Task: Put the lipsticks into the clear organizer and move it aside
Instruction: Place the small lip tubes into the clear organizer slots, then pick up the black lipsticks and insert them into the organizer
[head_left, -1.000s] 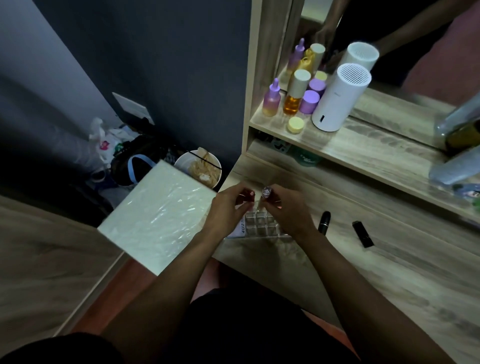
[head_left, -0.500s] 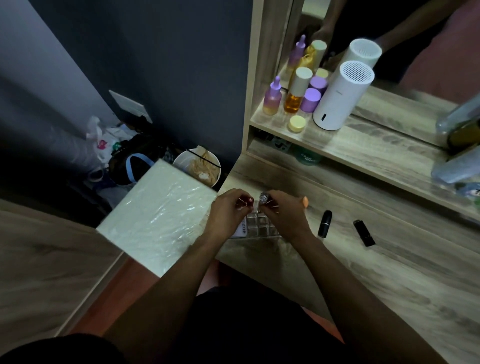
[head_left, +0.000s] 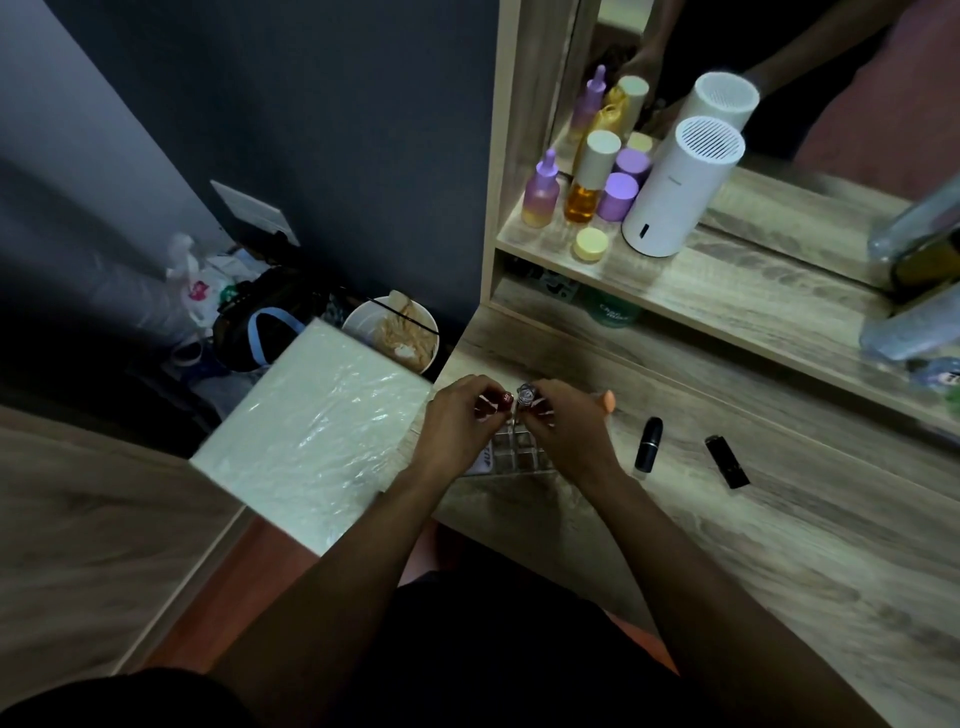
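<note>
The clear organizer (head_left: 511, 457), a small grid of compartments, sits at the near left corner of the wooden dressing table (head_left: 779, 530), half hidden under my hands. My left hand (head_left: 457, 423) pinches a dark red lipstick (head_left: 503, 400) upright above it. My right hand (head_left: 563, 426) holds a silver-topped lipstick (head_left: 524, 397) right beside the red one. Two black lipsticks lie on the table to the right: a rounded one (head_left: 647, 444) and a flat one (head_left: 726, 461). An orange tip (head_left: 607, 401) shows behind my right hand.
A white plastic-wrapped board (head_left: 311, 436) lies left of the table. A bowl (head_left: 392, 332) and bags stand on the floor behind it. The upper shelf (head_left: 727, 291) carries bottles, jars and a white cylinder (head_left: 675, 192) before a mirror.
My two hands have stayed over the organizer and shifted only slightly; each keeps its lipstick. The view has tilted a little.
</note>
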